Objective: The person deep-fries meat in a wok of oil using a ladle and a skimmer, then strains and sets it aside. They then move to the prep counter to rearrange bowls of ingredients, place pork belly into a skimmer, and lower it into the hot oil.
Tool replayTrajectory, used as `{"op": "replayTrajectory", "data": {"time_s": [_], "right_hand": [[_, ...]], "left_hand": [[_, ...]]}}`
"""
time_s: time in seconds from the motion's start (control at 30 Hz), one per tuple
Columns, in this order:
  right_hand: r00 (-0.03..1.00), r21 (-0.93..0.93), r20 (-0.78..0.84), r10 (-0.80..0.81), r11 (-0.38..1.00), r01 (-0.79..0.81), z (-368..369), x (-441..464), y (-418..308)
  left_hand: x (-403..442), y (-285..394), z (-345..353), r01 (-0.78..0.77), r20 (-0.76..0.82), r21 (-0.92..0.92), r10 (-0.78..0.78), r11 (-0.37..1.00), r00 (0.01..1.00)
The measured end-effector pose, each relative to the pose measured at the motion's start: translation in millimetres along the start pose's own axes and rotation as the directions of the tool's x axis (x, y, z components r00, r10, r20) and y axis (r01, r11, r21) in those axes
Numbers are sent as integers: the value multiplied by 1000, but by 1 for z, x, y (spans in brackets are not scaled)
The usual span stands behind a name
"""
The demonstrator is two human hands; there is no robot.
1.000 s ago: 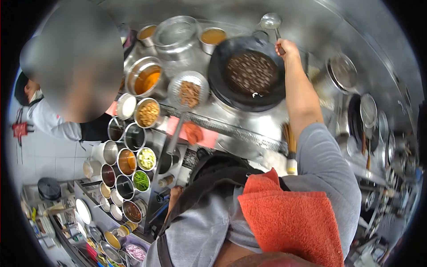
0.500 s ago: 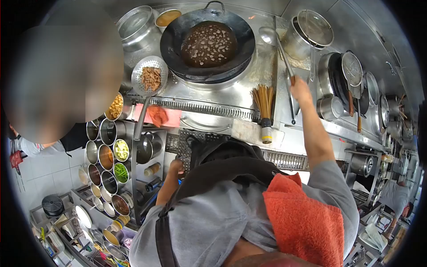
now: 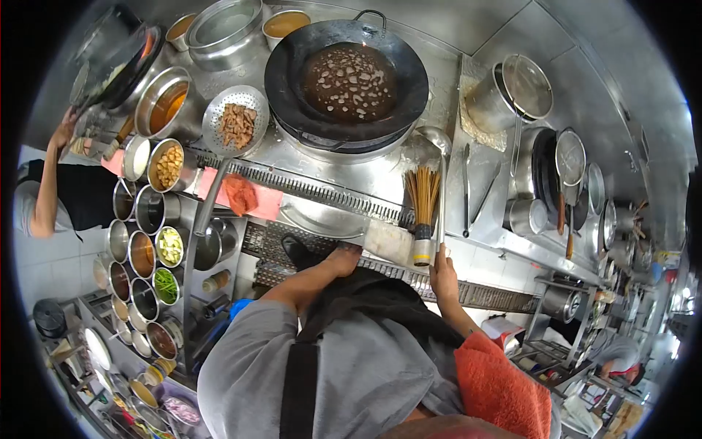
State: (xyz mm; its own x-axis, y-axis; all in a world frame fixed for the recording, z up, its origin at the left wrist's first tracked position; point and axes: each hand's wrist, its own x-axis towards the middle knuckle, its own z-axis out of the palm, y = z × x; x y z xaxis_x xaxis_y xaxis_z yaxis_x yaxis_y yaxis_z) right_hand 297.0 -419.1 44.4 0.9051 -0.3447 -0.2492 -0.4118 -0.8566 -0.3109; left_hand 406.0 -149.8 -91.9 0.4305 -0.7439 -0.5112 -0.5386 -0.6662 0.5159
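My right hand (image 3: 443,276) grips the long handle of a ladle (image 3: 436,139). The ladle's bowl lies just right of the wok (image 3: 276,73), low over the stove top. A bamboo wok brush (image 3: 422,212) stands directly left of the ladle handle, bristles pointing away from me. My left hand (image 3: 344,259) hangs at the stove's front edge, left of a folded white cloth (image 3: 389,240); its fingers are not clear. Dark liquid with pale bubbles (image 3: 349,82) fills the wok's bottom. Left of the wok, a perforated strainer (image 3: 213,124) holds browned meat pieces (image 3: 238,126).
Steel pots of ingredients, one with fried cubes (image 3: 167,167), line the left side. A red cloth (image 3: 240,193) lies on a pink one. Tongs (image 3: 468,192) and a stockpot with a mesh skimmer (image 3: 528,86) are on the right. A co-worker's arm (image 3: 45,183) reaches toward another wok at far left.
My right hand has drawn the ladle back toward me and left, beside the brush. My left hand has moved right and forward to the stove edge. The view has shifted, showing more at left.
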Motion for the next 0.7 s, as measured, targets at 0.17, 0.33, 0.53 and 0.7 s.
{"op": "replayTrajectory", "data": {"time_s": [0.17, 0.33, 0.53, 0.7], "right_hand": [[994, 128, -107, -15, 991, 28, -27, 17, 16], [997, 84, -69, -34, 996, 40, -47, 6, 6], [994, 122, 35, -100, 988, 95, -40, -5, -26], [993, -92, 86, 75, 993, -67, 1, 19, 17]], "left_hand": [[37, 12, 20, -38, 169, -17, 40, 999, 985], [54, 11, 54, 46, 103, -18, -44, 999, 994], [66, 10, 41, 156, -15, -49, -157, 987, 988], [-15, -74, 54, 6, -334, -506, -202, 863, 921]]}}
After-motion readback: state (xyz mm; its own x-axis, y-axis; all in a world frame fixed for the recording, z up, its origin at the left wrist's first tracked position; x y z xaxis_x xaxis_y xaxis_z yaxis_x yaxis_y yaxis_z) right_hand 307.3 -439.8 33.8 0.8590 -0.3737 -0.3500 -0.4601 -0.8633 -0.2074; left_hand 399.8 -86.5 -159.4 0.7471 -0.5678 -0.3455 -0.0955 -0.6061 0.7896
